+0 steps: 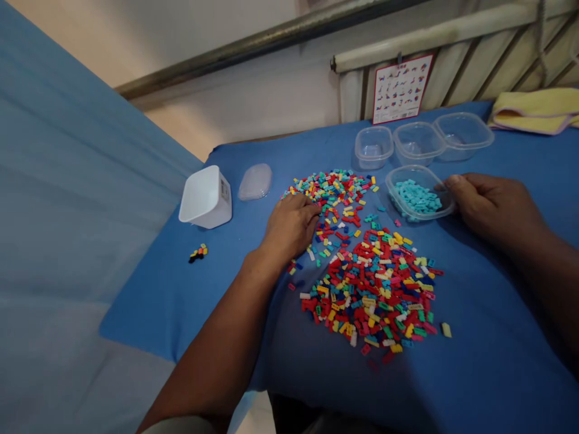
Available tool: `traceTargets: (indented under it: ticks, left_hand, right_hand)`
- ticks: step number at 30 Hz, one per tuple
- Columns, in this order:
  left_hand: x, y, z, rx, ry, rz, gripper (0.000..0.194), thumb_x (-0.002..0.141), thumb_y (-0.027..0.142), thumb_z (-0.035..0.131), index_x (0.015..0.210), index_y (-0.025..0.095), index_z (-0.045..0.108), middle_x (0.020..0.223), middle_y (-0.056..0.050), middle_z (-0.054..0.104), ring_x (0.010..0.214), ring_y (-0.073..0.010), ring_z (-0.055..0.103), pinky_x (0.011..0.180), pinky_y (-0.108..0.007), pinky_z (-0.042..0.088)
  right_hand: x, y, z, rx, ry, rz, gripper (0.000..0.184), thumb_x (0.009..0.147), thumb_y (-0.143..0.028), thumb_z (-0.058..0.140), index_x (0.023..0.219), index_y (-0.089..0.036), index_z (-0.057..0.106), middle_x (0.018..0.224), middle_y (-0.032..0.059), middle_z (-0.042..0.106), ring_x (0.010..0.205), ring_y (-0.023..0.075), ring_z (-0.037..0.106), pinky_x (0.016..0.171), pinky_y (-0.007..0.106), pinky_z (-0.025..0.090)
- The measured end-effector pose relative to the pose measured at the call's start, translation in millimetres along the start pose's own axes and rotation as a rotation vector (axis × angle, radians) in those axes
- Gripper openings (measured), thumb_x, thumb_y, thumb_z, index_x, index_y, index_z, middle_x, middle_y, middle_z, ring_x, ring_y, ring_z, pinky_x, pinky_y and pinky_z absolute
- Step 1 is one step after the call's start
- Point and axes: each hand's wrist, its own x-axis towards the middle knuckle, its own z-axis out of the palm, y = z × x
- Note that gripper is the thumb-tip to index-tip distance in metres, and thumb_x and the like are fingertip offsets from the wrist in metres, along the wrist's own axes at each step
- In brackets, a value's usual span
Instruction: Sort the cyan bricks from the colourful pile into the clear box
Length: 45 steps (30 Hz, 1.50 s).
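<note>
I saw the right hand (495, 202) pinch the tub (445, 209) of blue bricks (418, 197) on the right, which a hard tug could have spilled, while the left hand (292, 222) had fingers bent over the far pile (337, 185) (pinching what, I couldn't tell).

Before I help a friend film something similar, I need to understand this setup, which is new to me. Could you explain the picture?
There is no machine here, just a person's two bare hands. The single picture comes from a camera worn on their head, looking forward and down.

On the blue tablecloth lie two heaps of tiny toy bricks: a nearer heap and a farther heap. The left hand is at the farther heap; whether it holds a brick is hidden. The right hand holds the edge of a clear plastic container with turquoise bricks inside. A white plastic tub stands off to the left.
</note>
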Motion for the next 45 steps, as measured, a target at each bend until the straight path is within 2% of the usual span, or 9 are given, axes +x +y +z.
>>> traceTargets:
  ticks: [9, 13, 17, 25, 29, 33, 37, 41, 45]
  left_hand:
    - [-2.7, 6.6, -20.1, -0.031, -0.046, 0.049, 0.023, 0.108, 0.031, 0.062, 0.103, 0.019, 0.081, 0.112, -0.012, 0.075, 0.108, -0.0291, 0.068, 0.1, -0.048, 0.053]
    - [-5.9, 10.2, -25.0, -0.22, 0.09, -0.091, 0.02, 0.105, 0.028, 0.061, 0.11, 0.019, 0.079, 0.111, -0.01, 0.078, 0.105, -0.0254, 0.07, 0.101, -0.044, 0.056]
    - [-2.3, 22.2, -26.3, -0.475, 0.02, -0.207, 0.023, 0.099, 0.026, 0.062, 0.114, 0.02, 0.079, 0.105, -0.006, 0.08, 0.096, -0.0218, 0.073, 0.089, -0.038, 0.058]
    - [67.0, 88.1, -23.0, -0.705, 0.037, 0.023, 0.022, 0.098, 0.02, 0.063, 0.11, 0.017, 0.081, 0.098, -0.003, 0.08, 0.087, -0.0174, 0.072, 0.081, -0.032, 0.055]
    - [104.2, 104.6, -27.6, -0.741, 0.047, 0.095, 0.026, 0.101, 0.019, 0.066, 0.122, 0.014, 0.08, 0.113, -0.008, 0.082, 0.1, -0.0186, 0.074, 0.093, -0.033, 0.056]
    - [95.8, 65.3, -48.1, -0.64, 0.134, -0.067, 0.023, 0.1, 0.023, 0.068, 0.114, 0.014, 0.083, 0.105, -0.006, 0.082, 0.093, -0.0176, 0.072, 0.089, -0.032, 0.056]
    - [47.9, 1.7, -66.9, -0.572, 0.132, -0.332, 0.022, 0.094, 0.034, 0.073, 0.103, 0.016, 0.083, 0.091, -0.003, 0.079, 0.08, -0.0155, 0.066, 0.073, -0.029, 0.049]
    - [1.8, -32.6, -55.3, -0.587, 0.04, -0.511, 0.024, 0.09, 0.038, 0.075, 0.097, 0.016, 0.08, 0.087, -0.004, 0.077, 0.075, -0.0161, 0.064, 0.071, -0.029, 0.048]
    - [-17.2, -32.9, -35.8, -0.409, -0.017, -0.447, 0.022, 0.095, 0.033, 0.067, 0.104, 0.019, 0.082, 0.1, -0.006, 0.081, 0.089, -0.0225, 0.072, 0.081, -0.035, 0.053]
  right_hand:
    - [2.0, 0.8, 0.6, 0.02, 0.006, -0.011, 0.046, 0.098, -0.058, 0.058, 0.096, -0.022, 0.086, 0.076, 0.0046, 0.077, 0.076, 0.0248, 0.069, 0.07, 0.037, 0.048]
    - [0.7, -1.2, -0.4, 0.029, -0.009, -0.015, 0.042, 0.101, -0.053, 0.057, 0.084, -0.022, 0.079, 0.077, 0.0043, 0.077, 0.076, 0.023, 0.068, 0.071, 0.036, 0.047]
    - [-0.1, -2.7, -0.7, 0.05, -0.013, -0.038, 0.041, 0.103, -0.05, 0.057, 0.075, -0.022, 0.069, 0.073, 0.0033, 0.073, 0.074, 0.0208, 0.065, 0.071, 0.034, 0.046]
    - [5.4, -1.5, -1.9, 0.081, -0.056, -0.097, 0.044, 0.106, -0.052, 0.053, 0.074, -0.024, 0.066, 0.072, 0.0034, 0.069, 0.075, 0.0223, 0.065, 0.075, 0.035, 0.045]
    - [6.8, 0.1, -1.7, 0.074, -0.066, -0.113, 0.046, 0.107, -0.053, 0.052, 0.073, -0.024, 0.065, 0.07, 0.0024, 0.067, 0.072, 0.0214, 0.061, 0.072, 0.035, 0.042]
    - [5.9, 1.1, -1.1, 0.087, -0.07, -0.104, 0.045, 0.106, -0.052, 0.054, 0.073, -0.023, 0.065, 0.068, 0.0021, 0.066, 0.07, 0.0202, 0.059, 0.07, 0.035, 0.038]
    - [3.6, -0.4, -2.2, 0.092, -0.075, -0.097, 0.046, 0.105, -0.052, 0.055, 0.068, -0.024, 0.061, 0.062, 0.0017, 0.061, 0.065, 0.0195, 0.055, 0.067, 0.036, 0.036]
    - [1.7, -1.8, -2.5, 0.06, -0.066, -0.079, 0.044, 0.102, -0.053, 0.055, 0.07, -0.024, 0.064, 0.066, 0.0036, 0.067, 0.071, 0.0216, 0.062, 0.07, 0.036, 0.041]
    - [0.6, -4.1, -1.8, 0.054, -0.051, -0.023, 0.042, 0.099, -0.053, 0.055, 0.076, -0.023, 0.071, 0.07, 0.0043, 0.071, 0.073, 0.0228, 0.065, 0.073, 0.037, 0.045]
